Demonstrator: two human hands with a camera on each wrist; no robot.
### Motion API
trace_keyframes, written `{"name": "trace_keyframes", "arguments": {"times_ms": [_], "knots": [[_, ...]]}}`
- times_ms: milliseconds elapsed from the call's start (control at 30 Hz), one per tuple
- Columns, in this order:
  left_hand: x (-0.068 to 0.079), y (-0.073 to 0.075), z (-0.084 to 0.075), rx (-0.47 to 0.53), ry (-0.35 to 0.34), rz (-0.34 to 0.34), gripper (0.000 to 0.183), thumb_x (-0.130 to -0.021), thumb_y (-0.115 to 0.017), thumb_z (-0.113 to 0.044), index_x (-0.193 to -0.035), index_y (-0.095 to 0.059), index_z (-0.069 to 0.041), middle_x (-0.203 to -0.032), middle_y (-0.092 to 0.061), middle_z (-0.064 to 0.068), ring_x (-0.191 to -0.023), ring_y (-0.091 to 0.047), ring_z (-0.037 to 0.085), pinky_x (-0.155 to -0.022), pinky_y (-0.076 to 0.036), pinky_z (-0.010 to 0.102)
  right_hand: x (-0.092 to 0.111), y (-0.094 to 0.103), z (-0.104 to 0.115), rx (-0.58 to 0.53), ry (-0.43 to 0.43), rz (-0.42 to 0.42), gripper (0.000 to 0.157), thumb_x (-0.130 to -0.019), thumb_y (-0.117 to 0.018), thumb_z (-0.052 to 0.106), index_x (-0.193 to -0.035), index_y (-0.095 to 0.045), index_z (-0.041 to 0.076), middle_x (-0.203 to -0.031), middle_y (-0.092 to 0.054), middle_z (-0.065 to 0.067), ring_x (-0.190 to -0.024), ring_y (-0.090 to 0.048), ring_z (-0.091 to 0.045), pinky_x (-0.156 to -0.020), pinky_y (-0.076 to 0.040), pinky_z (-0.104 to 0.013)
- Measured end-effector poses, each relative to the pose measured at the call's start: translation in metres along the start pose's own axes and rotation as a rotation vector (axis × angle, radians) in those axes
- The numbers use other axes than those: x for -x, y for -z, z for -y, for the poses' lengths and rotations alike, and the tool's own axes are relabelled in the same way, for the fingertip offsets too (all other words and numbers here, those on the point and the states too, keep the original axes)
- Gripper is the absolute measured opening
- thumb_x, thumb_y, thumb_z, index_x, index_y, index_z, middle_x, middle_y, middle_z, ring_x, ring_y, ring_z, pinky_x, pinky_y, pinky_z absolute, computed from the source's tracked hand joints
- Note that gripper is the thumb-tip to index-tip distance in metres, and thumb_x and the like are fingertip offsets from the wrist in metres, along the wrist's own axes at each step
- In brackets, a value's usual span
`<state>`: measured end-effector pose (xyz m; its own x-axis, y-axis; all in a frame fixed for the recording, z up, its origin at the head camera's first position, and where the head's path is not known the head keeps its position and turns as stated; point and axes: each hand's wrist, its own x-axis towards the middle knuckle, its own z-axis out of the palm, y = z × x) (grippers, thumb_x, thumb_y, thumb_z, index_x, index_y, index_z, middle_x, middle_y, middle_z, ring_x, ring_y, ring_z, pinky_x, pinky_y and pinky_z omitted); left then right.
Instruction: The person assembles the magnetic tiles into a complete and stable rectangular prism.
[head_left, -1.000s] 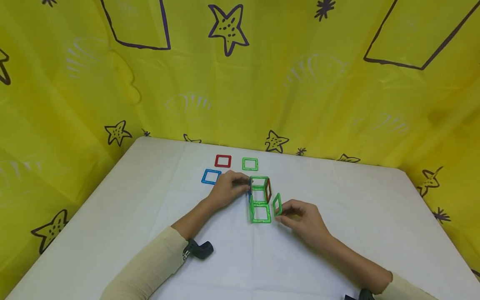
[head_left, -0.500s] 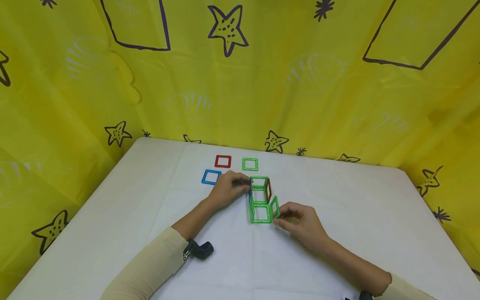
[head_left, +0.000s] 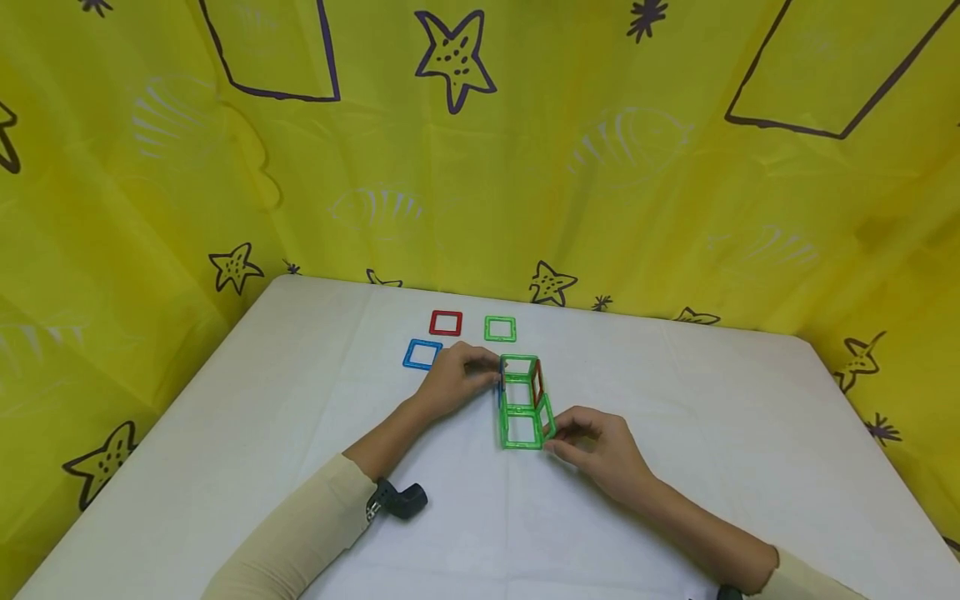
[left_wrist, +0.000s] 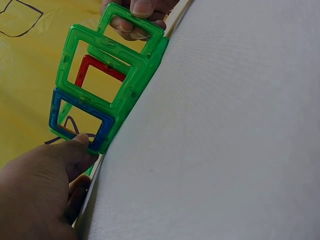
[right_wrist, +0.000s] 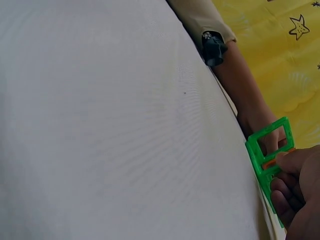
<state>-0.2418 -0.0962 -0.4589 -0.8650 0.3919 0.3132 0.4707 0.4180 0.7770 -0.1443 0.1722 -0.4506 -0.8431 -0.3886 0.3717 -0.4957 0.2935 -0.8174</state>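
Observation:
Square open-frame magnetic tiles form a low structure on the table. Two green base tiles [head_left: 521,427] lie flat in a row. Walls stand around them: a green one at the back, a red tile [head_left: 537,383] on the right, and a blue tile [left_wrist: 82,119] and a green tile [left_wrist: 102,70] on the left. My left hand [head_left: 455,379] holds the blue tile near the back left corner, thumb on its frame. My right hand [head_left: 603,450] pinches a green tile [head_left: 547,417], which leans slightly outward against the front base tile's right edge. Fingers partly hide that tile.
Behind the structure lie a loose red tile [head_left: 446,323], a loose green tile [head_left: 500,328] and a loose blue tile [head_left: 422,354], flat and separate. The left hand partly covers the blue one. A yellow patterned curtain [head_left: 480,167] hangs behind the white table [head_left: 360,533].
My right hand has brought its green tile left and down, from apart beside the structure to touching the front base tile's right edge. The left hand has stayed in place.

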Motion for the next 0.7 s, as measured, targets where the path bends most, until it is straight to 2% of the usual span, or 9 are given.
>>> {"name": "trace_keyframes", "arguments": {"times_ms": [267, 700], "knots": [[0.0008, -0.0001, 0.002, -0.002, -0.012, -0.005, 0.02, -0.094, -0.08, -0.006, -0.113, -0.08, -0.005, -0.112, -0.076, 0.004, -0.11, -0.066, 0.02, -0.1, -0.053, 0.038, -0.0009, -0.0053, 0.0004, 0.014, 0.001, -0.006, 0.019, -0.086, -0.084, -0.004, -0.096, -0.075, 0.01, -0.091, -0.076, -0.007, -0.078, -0.069, -0.014, -0.07, -0.057, -0.025], [-0.0009, -0.0004, 0.0016, -0.013, 0.015, 0.002, 0.019, -0.094, -0.08, -0.007, -0.113, -0.08, -0.007, -0.111, -0.076, 0.002, -0.111, -0.065, 0.02, -0.102, -0.051, 0.038, 0.0, -0.0082, 0.0026, 0.008, -0.012, -0.025, 0.019, -0.086, -0.083, -0.004, -0.097, -0.074, 0.009, -0.09, -0.075, -0.01, -0.077, -0.069, -0.015, -0.071, -0.057, -0.023]]}}
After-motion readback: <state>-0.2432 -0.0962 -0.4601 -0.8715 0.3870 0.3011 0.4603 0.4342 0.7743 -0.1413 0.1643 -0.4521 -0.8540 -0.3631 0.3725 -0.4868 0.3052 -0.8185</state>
